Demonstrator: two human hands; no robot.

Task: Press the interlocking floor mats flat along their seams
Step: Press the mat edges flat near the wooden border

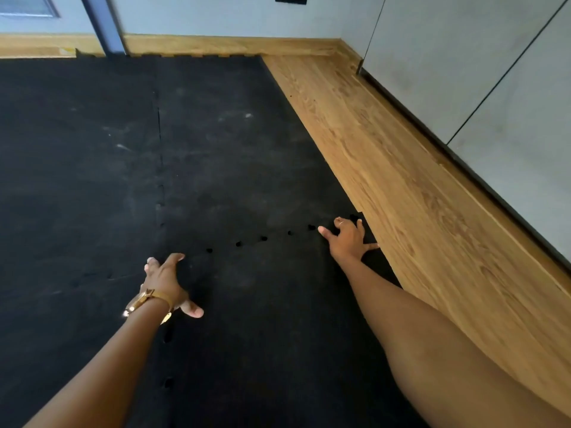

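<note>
Covering wood floor [401,168], black mats [231,156] under spread left hand [165,281], right hand [347,239].

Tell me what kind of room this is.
Probably a home gym or workout corner being set up indoors: black interlocking mats cover a wood floor, edged by a wooden baseboard and plain grey walls.

arms: bare, no sleeves | left wrist: gold watch [145,299] | right finger: ring [339,223]
</note>
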